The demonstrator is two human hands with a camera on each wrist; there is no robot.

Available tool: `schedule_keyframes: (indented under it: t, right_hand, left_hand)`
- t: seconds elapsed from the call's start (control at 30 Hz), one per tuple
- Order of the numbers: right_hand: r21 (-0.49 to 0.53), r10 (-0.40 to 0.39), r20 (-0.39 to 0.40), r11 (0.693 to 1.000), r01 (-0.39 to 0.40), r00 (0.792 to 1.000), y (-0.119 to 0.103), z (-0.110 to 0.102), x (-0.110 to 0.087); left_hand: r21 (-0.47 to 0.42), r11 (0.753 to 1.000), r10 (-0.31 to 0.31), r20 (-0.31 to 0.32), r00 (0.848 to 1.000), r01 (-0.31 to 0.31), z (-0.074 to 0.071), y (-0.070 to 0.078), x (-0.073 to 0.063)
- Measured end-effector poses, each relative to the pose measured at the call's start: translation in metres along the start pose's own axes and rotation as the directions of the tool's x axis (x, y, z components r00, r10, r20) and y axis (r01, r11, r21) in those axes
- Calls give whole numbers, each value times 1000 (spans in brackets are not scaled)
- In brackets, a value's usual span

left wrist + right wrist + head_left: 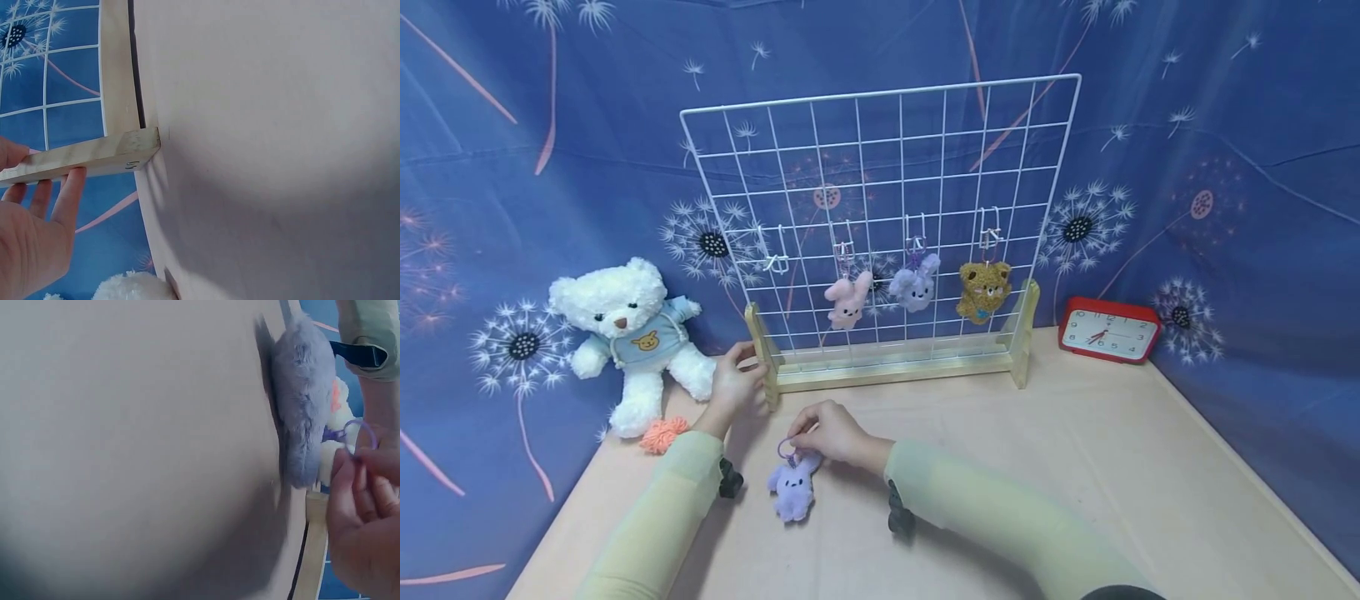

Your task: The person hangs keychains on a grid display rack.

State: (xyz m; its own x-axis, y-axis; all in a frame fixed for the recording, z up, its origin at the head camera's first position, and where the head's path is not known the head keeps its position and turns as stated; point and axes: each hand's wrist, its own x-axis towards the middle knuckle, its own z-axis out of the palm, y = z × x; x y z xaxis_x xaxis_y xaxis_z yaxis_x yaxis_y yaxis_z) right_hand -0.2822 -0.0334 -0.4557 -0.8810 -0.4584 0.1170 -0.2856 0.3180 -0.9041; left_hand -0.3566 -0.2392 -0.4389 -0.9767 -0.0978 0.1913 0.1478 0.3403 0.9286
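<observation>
A purple plush bunny keychain (pixel 793 490) lies on or just above the table; in the right wrist view its furry body (pixel 304 394) is close to the tabletop. My right hand (pixel 835 435) pinches its purple ring (pixel 361 428) between thumb and fingertips. With thumb on one side and fingers on the other, my left hand (pixel 735 390) grips the wooden end piece (pixel 94 156) of the rack's stand. On the white wire grid rack (pixel 880 96) hang a pink bunny keychain (pixel 848 302), another purple bunny keychain (pixel 915 285) and a brown bear keychain (pixel 984 292).
A bare white hook (pixel 777 264) sits at the grid's left. Left of the rack sits a white teddy bear (pixel 625 308) in a blue top, an orange yarn bundle (pixel 662 435) by its foot. A red clock (pixel 1109 330) stands at the right before a blue dandelion-print curtain (pixel 1225 125).
</observation>
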Motion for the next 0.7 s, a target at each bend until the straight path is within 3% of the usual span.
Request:
schedule_keyframes:
  t: [0.47,0.7]
  right_hand:
    - [96,-130,102,988,120,986,-33,-27,3]
    - [143,-165,63,977,155,984,-55,-47,12]
  left_hand:
    - [16,1000,3,-4,1000,-3,1,1,-1]
    - [-4,1000,-1,-8,1000,1,0,2,-1]
